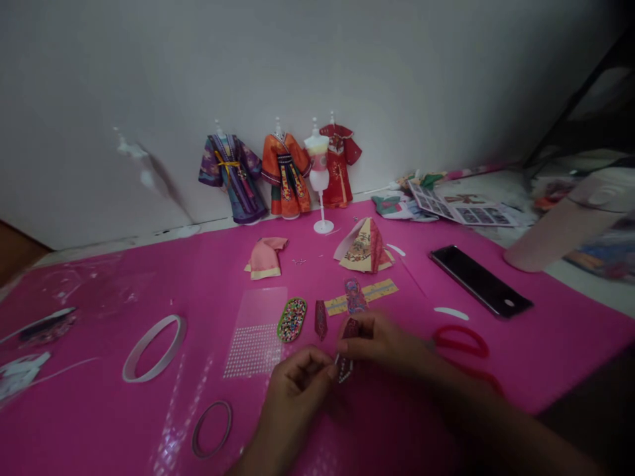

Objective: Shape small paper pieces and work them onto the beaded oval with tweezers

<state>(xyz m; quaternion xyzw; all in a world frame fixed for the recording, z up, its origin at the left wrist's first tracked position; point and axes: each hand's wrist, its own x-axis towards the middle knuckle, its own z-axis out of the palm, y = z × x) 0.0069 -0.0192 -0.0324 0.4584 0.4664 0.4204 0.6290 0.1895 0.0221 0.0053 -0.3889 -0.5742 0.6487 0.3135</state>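
Closest to me, rising from six o'clock, my left hand (303,383) reaches the dark red patterned piece (351,328), its thumb and fingertips drawn together at the lower left edge; whether they pinch it or only touch it, I cannot tell. With my right hand (380,338) I grip the upper part of that piece between thumb and fingers, so it sits right between my two hands, above the pink tabletop (198,277), its lower end edged with small pale beads.

Just beyond my fingers at eleven o'clock lies a dark red tab (321,321). At twelve, a purple patterned piece (354,296) rests across a yellow strip (387,289). Toward ten o'clock I have a green tray of mixed beads (292,320), touching a clear sheet of pale studs (253,350). A white ring (129,369) sits well off at nine, and a thinner purple ring (197,439) at eight. Red-handled scissors (483,342) lie at three, partly hidden by my right forearm (466,390), and a dark phone (476,281) at two.

Farther out, a small pink garment (265,259) lies near eleven, a cream and red one (364,248) near twelve. Behind them stand a purple robe (213,158), an orange robe (297,155), a white dress form (320,180) and a red dress (338,165).
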